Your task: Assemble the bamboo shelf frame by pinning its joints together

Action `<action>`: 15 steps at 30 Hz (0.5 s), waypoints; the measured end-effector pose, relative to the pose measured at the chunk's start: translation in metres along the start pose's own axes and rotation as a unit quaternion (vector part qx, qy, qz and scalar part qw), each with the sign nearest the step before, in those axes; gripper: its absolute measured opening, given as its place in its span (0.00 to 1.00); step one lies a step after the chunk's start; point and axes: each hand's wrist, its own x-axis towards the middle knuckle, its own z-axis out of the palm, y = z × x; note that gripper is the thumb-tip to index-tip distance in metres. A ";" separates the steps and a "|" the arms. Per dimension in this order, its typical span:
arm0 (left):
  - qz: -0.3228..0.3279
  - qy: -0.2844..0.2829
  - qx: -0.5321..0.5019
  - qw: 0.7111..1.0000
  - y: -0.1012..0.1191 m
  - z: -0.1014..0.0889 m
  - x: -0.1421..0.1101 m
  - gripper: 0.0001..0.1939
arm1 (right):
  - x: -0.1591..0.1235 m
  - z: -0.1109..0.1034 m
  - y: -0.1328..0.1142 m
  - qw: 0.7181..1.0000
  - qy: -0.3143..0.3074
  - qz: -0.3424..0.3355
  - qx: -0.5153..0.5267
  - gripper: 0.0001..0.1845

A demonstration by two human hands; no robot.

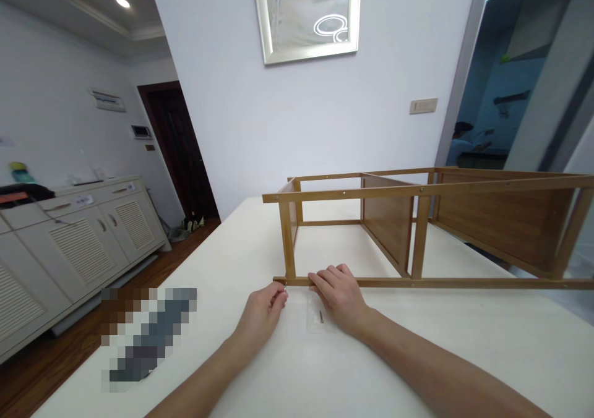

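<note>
A wooden shelf frame (420, 232) lies on its side on a white table (464, 344). My left hand (261, 313) is closed in a pinch on a small metal tool or screw (285, 287) at the near-left end of the frame's bottom rail (417, 281). My right hand (336, 294) rests flat on the table with its fingertips against that rail, fingers together. A small screw (321, 316) lies on a clear plastic bag (319, 319) just left of my right hand.
A white cabinet (69, 245) runs along the left wall by a dark door (179, 152). A framed picture (309, 13) hangs on the wall ahead. A pixelated patch (148, 334) covers part of the table's left edge. A doorway (501, 96) opens at right.
</note>
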 end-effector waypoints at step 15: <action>0.248 0.030 0.431 0.867 0.001 -0.009 0.002 0.20 | 0.000 0.000 0.002 1.000 -0.012 -0.007 0.010 0.08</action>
